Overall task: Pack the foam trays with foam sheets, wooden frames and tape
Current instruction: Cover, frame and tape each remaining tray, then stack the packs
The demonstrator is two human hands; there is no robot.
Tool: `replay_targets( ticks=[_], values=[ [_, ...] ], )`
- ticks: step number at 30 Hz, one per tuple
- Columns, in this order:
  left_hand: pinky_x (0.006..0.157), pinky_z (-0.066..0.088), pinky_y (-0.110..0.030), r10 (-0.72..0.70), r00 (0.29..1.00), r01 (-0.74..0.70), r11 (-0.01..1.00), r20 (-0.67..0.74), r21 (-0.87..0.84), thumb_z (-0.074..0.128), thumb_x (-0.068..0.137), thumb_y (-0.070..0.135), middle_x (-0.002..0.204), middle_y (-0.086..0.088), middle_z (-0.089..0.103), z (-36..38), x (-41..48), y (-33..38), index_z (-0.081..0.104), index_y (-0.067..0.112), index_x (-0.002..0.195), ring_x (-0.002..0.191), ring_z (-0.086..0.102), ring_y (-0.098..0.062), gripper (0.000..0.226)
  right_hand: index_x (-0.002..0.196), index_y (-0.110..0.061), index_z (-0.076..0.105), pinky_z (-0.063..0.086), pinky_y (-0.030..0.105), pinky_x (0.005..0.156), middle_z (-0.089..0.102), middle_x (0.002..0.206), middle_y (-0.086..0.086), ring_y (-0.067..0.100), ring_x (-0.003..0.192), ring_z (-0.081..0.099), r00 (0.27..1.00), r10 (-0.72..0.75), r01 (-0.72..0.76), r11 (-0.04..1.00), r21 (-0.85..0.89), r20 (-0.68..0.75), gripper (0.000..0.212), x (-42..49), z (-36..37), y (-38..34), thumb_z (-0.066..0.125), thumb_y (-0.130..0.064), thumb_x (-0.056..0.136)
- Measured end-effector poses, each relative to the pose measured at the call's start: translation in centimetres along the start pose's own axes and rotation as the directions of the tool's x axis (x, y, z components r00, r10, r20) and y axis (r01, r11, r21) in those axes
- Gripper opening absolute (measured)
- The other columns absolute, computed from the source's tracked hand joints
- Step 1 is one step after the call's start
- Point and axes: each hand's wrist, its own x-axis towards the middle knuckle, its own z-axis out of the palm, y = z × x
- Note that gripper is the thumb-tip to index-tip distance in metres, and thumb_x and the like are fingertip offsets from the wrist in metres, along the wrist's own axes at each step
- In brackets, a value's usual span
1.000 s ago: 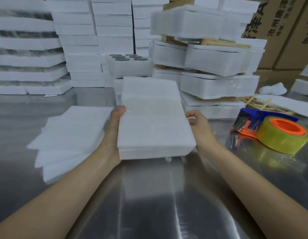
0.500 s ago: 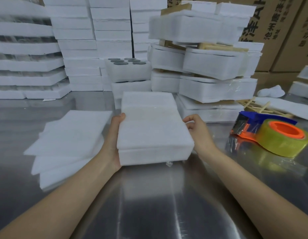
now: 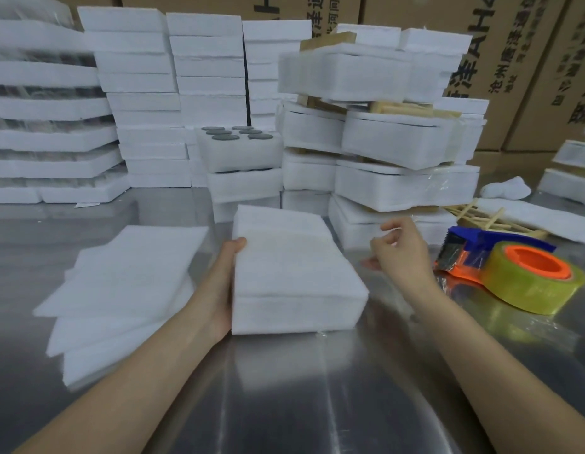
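Foam tray, white, covered by a sheet: lies flat at the centre of the steel counter.
Left hand: grips the tray's 9 o'clock edge, thumb on top.
Right hand: at the tray's 3 o'clock, apart from it, fingers loosely curled and holding nothing.
Foam sheets: fanned pile at 9 o'clock, beside the left wrist.
Tape dispenser, blue and orange with a yellowish roll: at 3 o'clock, past the right hand.
Wooden frames: at 2 o'clock, behind the dispenser.
Tray stacks: at 12 o'clock. One open tray shows dark round discs.
Cardboard boxes: behind the stacks.
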Motion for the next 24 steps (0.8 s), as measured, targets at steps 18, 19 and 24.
replay_targets(
  ticks=[18, 19, 24],
  values=[
    [0.06, 0.039, -0.03, 0.399, 0.8, -0.261, -0.441, 0.448, 0.859, 0.052, 0.075, 0.076, 0.073, 0.004, 0.053, 8.5, 1.5, 1.7, 0.056, 0.019, 0.071, 0.07, 0.049, -0.017, 0.057, 0.11, -0.026, 0.049, 0.044, 0.016, 0.054, 0.06, 0.089, 0.002, 0.011, 0.064, 0.067, 0.935, -0.354, 0.341, 0.901, 0.268, 0.001, 0.038, -0.9, -0.2, -2.9, 0.057, 0.003, 0.088],
    [0.056, 0.031, -0.029, 0.389, 0.793, -0.243, -0.505, 0.47, 0.828, 0.052, 0.075, 0.076, 0.068, 0.003, 0.047, 9.5, 2.0, 1.6, 0.048, 0.018, 0.065, 0.064, 0.042, -0.017, 0.059, 0.112, -0.027, 0.049, 0.045, 0.017, 0.057, 0.06, 0.09, 0.002, 0.013, 0.067, 0.068, 0.932, -0.363, 0.347, 0.9, 0.264, 0.012, 0.039, -0.8, -0.2, -2.9, 0.058, 0.002, 0.088],
    [0.071, 0.032, -0.03, 0.343, 0.804, -0.249, -0.548, 0.486, 0.798, 0.033, 0.096, 0.052, 0.105, -0.009, 0.062, 11.4, 4.8, 1.1, 0.064, 0.014, 0.109, 0.096, 0.055, -0.027, 0.051, 0.13, -0.025, 0.051, 0.052, 0.034, 0.057, 0.068, 0.09, -0.009, 0.012, 0.077, 0.065, 0.539, -0.835, 0.807, 0.475, -0.351, 0.11, 0.046, -0.9, -1.1, -2.6, 0.064, -0.011, 0.088]
  ],
)
